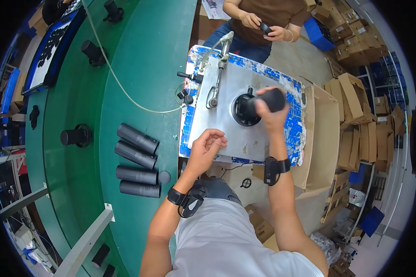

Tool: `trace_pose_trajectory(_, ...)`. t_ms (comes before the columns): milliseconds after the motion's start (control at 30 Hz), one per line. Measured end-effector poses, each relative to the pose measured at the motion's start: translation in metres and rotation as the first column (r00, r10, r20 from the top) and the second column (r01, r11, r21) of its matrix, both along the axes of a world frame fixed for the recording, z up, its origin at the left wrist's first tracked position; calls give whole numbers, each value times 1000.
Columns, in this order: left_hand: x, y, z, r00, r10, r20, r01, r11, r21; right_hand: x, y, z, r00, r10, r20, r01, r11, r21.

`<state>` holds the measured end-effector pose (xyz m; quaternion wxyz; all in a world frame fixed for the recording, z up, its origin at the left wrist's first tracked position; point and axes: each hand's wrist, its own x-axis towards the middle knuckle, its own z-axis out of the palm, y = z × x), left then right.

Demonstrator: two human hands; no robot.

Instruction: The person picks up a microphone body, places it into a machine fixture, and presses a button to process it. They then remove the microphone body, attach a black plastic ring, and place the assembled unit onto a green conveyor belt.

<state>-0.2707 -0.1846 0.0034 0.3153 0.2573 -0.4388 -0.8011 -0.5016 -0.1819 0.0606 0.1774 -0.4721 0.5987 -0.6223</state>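
Observation:
My right hand (pixel 274 113) grips a black cylinder (pixel 273 100), slightly blurred, just right of a round black base (pixel 246 110). That base sits on a grey metal plate (pixel 219 122) on the worktable. Near the plate's front edge is my left hand (pixel 208 148), its fingers loosely curled in toward the thumb, with nothing visible in them. A metal lever tool (pixel 221 67) with a hose stands on the plate's left part. Several ribbed black cylinders (pixel 137 174) lie side by side on the green surface to the left, a small round grey cap (pixel 164 177) beside them.
Another person's hands (pixel 265 28) hold a small black part across the table. A cardboard box (pixel 321 134) stands against the table's right side. On the green belt (pixel 74 184) are black cylinders in round bases. A thin hose (pixel 120 92) crosses the left side. Cartons fill the right.

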Motion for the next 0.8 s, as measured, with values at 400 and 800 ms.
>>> trace_pose_trajectory(400, -3, 6, -1, 999, 45, 11, -45, 999, 3, 65, -26, -33, 758, -649, -68, 645, 761, -71)
trace_pose_trajectory(800, 2, -2, 5, 999, -47, -12, 47, 998, 33, -4, -13, 9, 977, 189, 102, -202, 968, 146)
